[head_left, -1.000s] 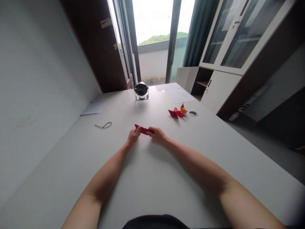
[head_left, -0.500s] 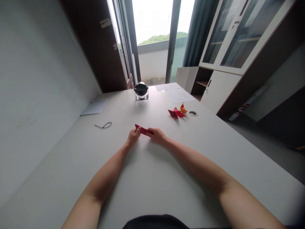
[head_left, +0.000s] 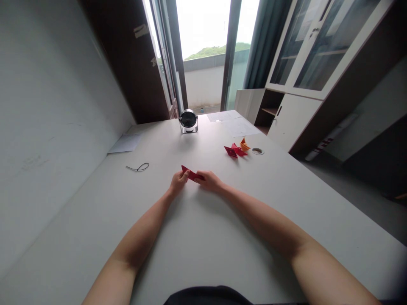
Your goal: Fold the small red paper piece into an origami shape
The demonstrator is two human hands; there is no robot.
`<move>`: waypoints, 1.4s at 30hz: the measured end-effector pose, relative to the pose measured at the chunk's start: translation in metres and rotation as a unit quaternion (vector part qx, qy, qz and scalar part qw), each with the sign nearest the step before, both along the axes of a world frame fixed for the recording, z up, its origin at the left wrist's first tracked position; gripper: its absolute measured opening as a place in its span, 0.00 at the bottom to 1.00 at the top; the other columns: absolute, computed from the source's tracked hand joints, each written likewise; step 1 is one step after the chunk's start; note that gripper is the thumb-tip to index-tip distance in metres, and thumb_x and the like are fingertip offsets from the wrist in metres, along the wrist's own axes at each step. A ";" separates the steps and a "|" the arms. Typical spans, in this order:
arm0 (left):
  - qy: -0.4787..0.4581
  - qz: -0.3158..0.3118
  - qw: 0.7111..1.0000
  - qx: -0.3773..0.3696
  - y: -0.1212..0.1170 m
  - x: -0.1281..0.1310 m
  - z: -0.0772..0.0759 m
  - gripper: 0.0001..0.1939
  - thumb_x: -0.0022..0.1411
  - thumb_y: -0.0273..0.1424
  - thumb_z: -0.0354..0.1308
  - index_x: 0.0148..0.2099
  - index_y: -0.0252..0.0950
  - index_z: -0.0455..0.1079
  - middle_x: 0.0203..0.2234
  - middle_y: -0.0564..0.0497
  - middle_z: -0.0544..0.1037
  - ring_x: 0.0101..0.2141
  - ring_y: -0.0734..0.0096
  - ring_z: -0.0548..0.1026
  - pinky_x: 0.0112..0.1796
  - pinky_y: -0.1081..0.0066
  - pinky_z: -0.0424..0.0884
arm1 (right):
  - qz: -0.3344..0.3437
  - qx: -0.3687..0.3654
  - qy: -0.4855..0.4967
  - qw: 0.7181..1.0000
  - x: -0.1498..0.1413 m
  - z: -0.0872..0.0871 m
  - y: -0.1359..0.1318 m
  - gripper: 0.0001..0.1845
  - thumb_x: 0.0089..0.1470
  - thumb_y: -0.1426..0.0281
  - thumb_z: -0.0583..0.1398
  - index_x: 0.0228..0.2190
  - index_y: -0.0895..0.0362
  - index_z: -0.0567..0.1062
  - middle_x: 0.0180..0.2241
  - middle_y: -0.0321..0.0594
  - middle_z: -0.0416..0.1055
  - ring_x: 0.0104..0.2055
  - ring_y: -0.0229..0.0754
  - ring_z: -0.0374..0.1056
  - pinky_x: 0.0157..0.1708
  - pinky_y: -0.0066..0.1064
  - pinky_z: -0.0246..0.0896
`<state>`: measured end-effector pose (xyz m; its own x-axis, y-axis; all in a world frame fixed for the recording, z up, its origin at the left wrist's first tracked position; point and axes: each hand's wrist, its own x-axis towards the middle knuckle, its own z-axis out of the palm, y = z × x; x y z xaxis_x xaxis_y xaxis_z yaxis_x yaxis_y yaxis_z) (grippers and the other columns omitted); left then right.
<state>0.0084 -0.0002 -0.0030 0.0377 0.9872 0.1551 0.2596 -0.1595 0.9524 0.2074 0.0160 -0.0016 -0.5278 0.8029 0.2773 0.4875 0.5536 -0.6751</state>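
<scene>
A folded piece of red paper (head_left: 192, 175) is held between both hands above the white table (head_left: 203, 237). My left hand (head_left: 179, 181) pinches its left end, thumb on the near face. At the other end my right hand (head_left: 209, 180) is closed on the paper, covering that part of it. Farther off to the right, folded red paper shapes (head_left: 231, 152) lie close to an orange one (head_left: 244, 144), which looks like a small paper boat.
Beside the orange shape a round hole with a pale rim (head_left: 257, 151) shows in the tabletop. A black cable tie loop (head_left: 138, 167) lies on the left. A round black-and-silver device (head_left: 188, 121) stands at the back, with paper sheets (head_left: 240, 126) to its right and another sheet (head_left: 125, 142) along the wall.
The red paper has tilted slightly, and its left end has shifted a little to the right. Both hands keep their hold; the other things stay where they were.
</scene>
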 end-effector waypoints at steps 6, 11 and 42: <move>0.015 -0.002 1.000 0.015 0.003 -0.002 -0.007 0.28 0.61 0.54 0.53 0.23 0.35 0.64 0.15 0.54 0.64 0.19 0.75 0.62 0.23 0.72 0.55 | -0.001 0.002 0.003 1.000 0.000 0.003 -0.002 0.15 0.56 0.59 0.56 0.25 0.56 0.68 0.21 0.31 0.62 0.24 0.34 0.52 0.26 0.28 0.44; 0.010 -0.016 1.000 0.019 0.005 -0.004 -0.013 0.30 0.65 0.55 0.45 0.22 0.35 0.61 0.15 0.54 0.63 0.19 0.76 0.60 0.23 0.72 0.55 | 0.009 -0.003 -0.009 1.000 0.000 0.003 -0.001 0.12 0.55 0.62 0.57 0.26 0.56 0.69 0.21 0.31 0.62 0.25 0.34 0.54 0.27 0.27 0.45; 0.060 -0.018 0.998 0.027 0.007 -0.005 -0.015 0.26 0.64 0.51 0.50 0.26 0.34 0.67 0.17 0.53 0.68 0.20 0.75 0.64 0.24 0.73 0.57 | 0.007 0.016 0.003 1.000 -0.001 -0.001 0.001 0.16 0.57 0.60 0.56 0.23 0.57 0.68 0.20 0.31 0.62 0.24 0.33 0.52 0.26 0.27 0.44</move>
<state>0.0036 0.0068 -0.0184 0.0934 0.9754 0.1999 0.3638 -0.2203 0.9051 0.2068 0.0168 -0.0026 -0.5370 0.7862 0.3059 0.4756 0.5817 -0.6599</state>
